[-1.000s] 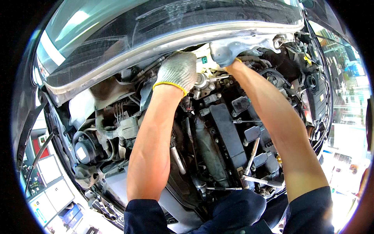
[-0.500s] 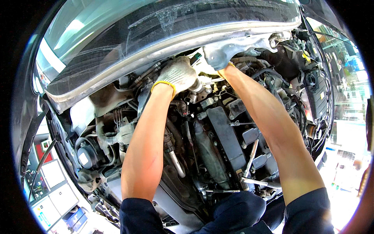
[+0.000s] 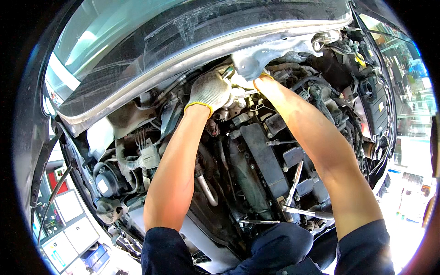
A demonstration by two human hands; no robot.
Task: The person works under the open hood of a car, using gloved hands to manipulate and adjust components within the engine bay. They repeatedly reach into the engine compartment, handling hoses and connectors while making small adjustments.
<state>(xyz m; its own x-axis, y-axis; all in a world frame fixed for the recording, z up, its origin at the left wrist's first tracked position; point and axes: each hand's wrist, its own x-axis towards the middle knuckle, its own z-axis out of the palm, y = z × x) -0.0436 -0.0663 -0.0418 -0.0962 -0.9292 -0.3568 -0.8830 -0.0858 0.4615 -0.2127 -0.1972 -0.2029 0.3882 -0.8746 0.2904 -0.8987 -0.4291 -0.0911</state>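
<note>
My left hand point(image 3: 209, 90), in a white knit glove with a yellow cuff, reaches to the back of the engine bay, beside metal fittings point(image 3: 236, 101). Its back faces up and its fingers are out of sight. My right hand point(image 3: 259, 82) goes in under a grey metal panel point(image 3: 250, 65), which hides most of it; a bit of yellow cuff shows at the wrist. Bright light falls between the two hands. Whether either one grips something cannot be made out.
Below my arms lies the engine with a long black cover point(image 3: 266, 158). A ratchet wrench point(image 3: 306, 212) and a slim metal bar point(image 3: 295, 181) rest on its right side. Another thin metal rod point(image 3: 260, 222) lies near my body. The windshield point(image 3: 183, 32) rises beyond the bay.
The view has shifted slightly. My left hand has turned a little and its wrist sits slightly farther right; my right hand stays under the panel.
</note>
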